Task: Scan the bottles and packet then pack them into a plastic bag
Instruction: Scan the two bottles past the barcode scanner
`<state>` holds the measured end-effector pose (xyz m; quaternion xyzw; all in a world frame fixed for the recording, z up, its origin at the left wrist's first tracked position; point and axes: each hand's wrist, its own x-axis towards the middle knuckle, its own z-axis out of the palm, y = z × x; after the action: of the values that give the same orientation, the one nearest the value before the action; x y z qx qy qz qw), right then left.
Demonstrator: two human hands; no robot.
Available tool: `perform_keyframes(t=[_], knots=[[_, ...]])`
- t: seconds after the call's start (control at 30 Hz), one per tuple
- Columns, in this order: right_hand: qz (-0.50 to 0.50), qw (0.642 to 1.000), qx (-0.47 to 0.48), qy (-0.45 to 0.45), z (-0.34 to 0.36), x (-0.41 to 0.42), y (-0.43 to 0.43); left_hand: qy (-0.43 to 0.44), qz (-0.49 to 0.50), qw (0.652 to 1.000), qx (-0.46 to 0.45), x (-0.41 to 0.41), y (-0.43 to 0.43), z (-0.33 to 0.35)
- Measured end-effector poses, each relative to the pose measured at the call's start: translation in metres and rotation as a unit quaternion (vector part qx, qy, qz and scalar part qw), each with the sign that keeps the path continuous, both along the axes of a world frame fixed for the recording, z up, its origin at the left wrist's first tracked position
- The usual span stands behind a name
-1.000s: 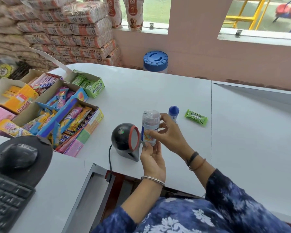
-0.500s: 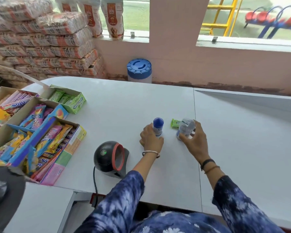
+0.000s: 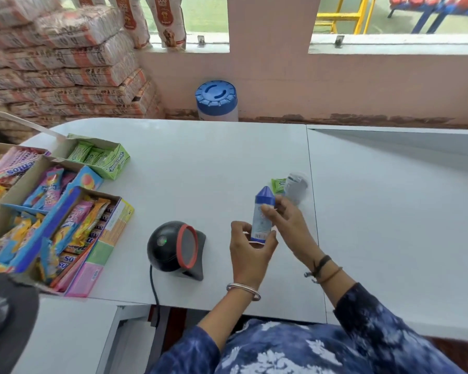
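Note:
A small white bottle with a blue pointed cap [image 3: 262, 215] is held upright above the counter, to the right of the black barcode scanner [image 3: 177, 248]. My left hand [image 3: 250, 251] grips its base from below. My right hand [image 3: 288, 225] holds its upper part just under the cap. Behind my hands the clear-capped bottle [image 3: 296, 186] stands on the white counter [image 3: 200, 163], with the green packet [image 3: 278, 184] lying beside it on its left. No plastic bag is in view.
Open cardboard boxes of sweets [image 3: 52, 211] and a green gum box [image 3: 100, 157] line the counter's left side. A blue-lidded jar [image 3: 216, 99] stands behind the counter's far edge. Stacked sacks [image 3: 65, 63] fill the back left. The scanner's cable [image 3: 154, 290] runs off the front edge.
The clear-capped bottle was set down by the green packet and my right hand left it. My left hand lifted the blue-capped bottle toward the scanner, and my right hand joined it.

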<state>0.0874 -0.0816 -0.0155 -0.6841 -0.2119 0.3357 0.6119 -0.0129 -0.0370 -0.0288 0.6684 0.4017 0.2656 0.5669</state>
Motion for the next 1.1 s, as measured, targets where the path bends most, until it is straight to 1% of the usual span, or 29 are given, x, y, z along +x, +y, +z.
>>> perform_keyframes(t=[0.03, 0.07, 0.13, 0.2, 0.3, 0.43, 0.5, 0.57, 0.63, 0.7, 0.77, 0.83, 0.87, 1.03, 1.07, 1.1], knots=[[0.006, 0.999, 0.020, 0.048, 0.003, 0.002, 0.001, -0.007, 0.003, 1.000, 0.000, -0.001, -0.004, 0.004], [0.004, 0.997, 0.033, 0.074, 0.006, 0.003, 0.000, -0.021, 0.004, 1.000, -0.006, -0.003, -0.008, 0.007], [-0.015, 0.994, 0.046, 0.097, 0.012, 0.004, -0.002, -0.041, -0.003, 0.999, -0.013, -0.004, -0.014, 0.014], [-0.036, 0.992, 0.057, 0.102, 0.018, 0.007, -0.006, -0.057, -0.009, 0.998, -0.007, -0.005, -0.020, 0.022], [-0.043, 0.990, 0.086, 0.107, 0.032, 0.007, -0.011, -0.089, -0.017, 0.996, 0.002, -0.005, -0.027, 0.033], [-0.043, 0.989, 0.100, 0.101, 0.042, 0.004, -0.014, -0.119, -0.009, 0.993, -0.016, -0.007, -0.032, 0.037], [-0.030, 0.989, 0.092, 0.111, 0.042, 0.002, -0.013, -0.130, 0.023, 0.990, -0.052, -0.009, -0.029, 0.034], [0.003, 0.990, 0.079, 0.113, 0.038, -0.004, -0.010, -0.153, 0.076, 0.976, -0.135, -0.015, -0.023, 0.025], [0.040, 0.993, 0.062, 0.087, 0.035, -0.014, -0.003, -0.206, 0.123, 0.941, -0.239, -0.023, -0.016, 0.017], [0.062, 0.997, 0.043, 0.030, 0.034, -0.028, 0.009, -0.279, 0.150, 0.899, -0.302, -0.030, -0.012, 0.014], [0.083, 0.995, 0.025, -0.041, 0.036, -0.043, 0.023, -0.337, 0.186, 0.860, -0.335, -0.037, -0.006, 0.016], [0.093, 0.991, 0.022, -0.094, 0.038, -0.054, 0.033, -0.363, 0.219, 0.836, -0.347, -0.041, 0.000, 0.019], [0.101, 0.989, 0.025, -0.106, 0.040, -0.058, 0.037, -0.374, 0.232, 0.827, -0.350, -0.043, 0.002, 0.020], [0.119, 0.985, 0.031, -0.122, 0.044, -0.062, 0.042, -0.384, 0.255, 0.814, -0.352, -0.045, 0.005, 0.022], [0.117, 0.984, 0.032, -0.128, 0.043, -0.061, 0.041, -0.377, 0.248, 0.819, -0.355, -0.044, 0.006, 0.021], [0.112, 0.984, 0.033, -0.136, 0.043, -0.059, 0.039, -0.359, 0.233, 0.831, -0.357, -0.042, 0.007, 0.018]])
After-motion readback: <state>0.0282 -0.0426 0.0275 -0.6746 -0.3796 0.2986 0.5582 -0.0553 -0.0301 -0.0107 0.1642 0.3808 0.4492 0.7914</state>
